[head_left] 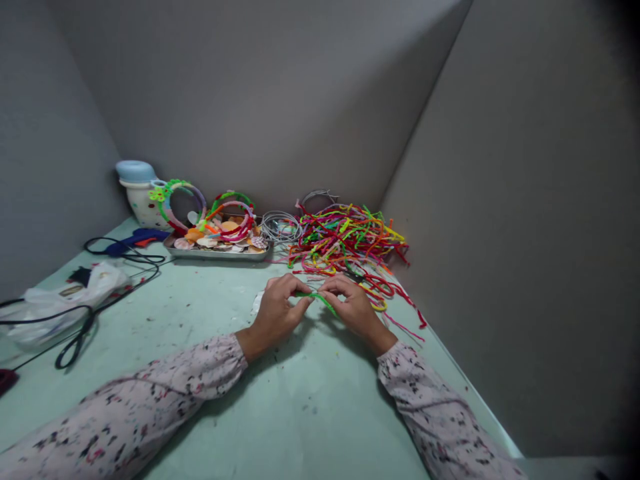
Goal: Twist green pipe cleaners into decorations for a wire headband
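Observation:
A green pipe cleaner point(326, 303) stretches between my two hands, a little above the table. My left hand point(280, 308) pinches one part of it between thumb and fingers. On the other side my right hand point(353, 307) grips it the same way, its fingertips close to those of the left. A thin greyish strand seems to run beside the green one, too fine to make out surely. Just beyond my right hand lies a tangled heap of coloured pipe cleaners point(345, 233). Part of a small white thing point(257, 303) shows behind my left hand.
A metal tray point(220, 255) of shells, with fuzzy decorated rings point(184, 200) on it, stands at the back. Coiled grey wire point(281, 227) lies beside it. Leftward are a blue-lidded white bottle point(143, 193), a plastic bag point(65, 303) and a black cord point(93, 313). Grey walls enclose the table point(280, 413).

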Available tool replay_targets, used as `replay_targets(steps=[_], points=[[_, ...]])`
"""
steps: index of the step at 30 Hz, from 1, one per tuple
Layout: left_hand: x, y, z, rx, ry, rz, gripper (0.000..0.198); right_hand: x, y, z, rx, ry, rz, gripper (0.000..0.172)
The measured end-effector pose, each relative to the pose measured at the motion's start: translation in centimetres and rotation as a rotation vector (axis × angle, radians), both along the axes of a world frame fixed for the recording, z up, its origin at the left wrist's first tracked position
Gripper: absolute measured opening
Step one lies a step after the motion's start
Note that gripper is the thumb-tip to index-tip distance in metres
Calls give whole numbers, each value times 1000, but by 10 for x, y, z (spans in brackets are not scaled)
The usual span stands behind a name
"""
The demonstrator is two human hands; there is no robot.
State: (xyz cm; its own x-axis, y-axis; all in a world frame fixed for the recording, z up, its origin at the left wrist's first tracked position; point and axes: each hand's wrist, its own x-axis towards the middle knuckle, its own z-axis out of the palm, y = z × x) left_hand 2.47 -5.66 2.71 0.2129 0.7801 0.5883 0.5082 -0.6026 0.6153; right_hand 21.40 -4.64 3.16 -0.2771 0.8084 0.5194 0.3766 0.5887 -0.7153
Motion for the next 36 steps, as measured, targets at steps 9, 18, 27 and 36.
replay_targets(steps=[9,18,27,36], points=[[1,-1,2,35,33,8,11,0,1,-1,-33,41,-58,9],[0,0,1,54,47,0,7,1,3,-3,-43,48,-63,10],[-1,-1,2,62,98,23,6,1,2,-1,-93,21,-24,14],[-1,-1,1,51,103,10,7,-1,1,-1,-93,27,-10,14]])
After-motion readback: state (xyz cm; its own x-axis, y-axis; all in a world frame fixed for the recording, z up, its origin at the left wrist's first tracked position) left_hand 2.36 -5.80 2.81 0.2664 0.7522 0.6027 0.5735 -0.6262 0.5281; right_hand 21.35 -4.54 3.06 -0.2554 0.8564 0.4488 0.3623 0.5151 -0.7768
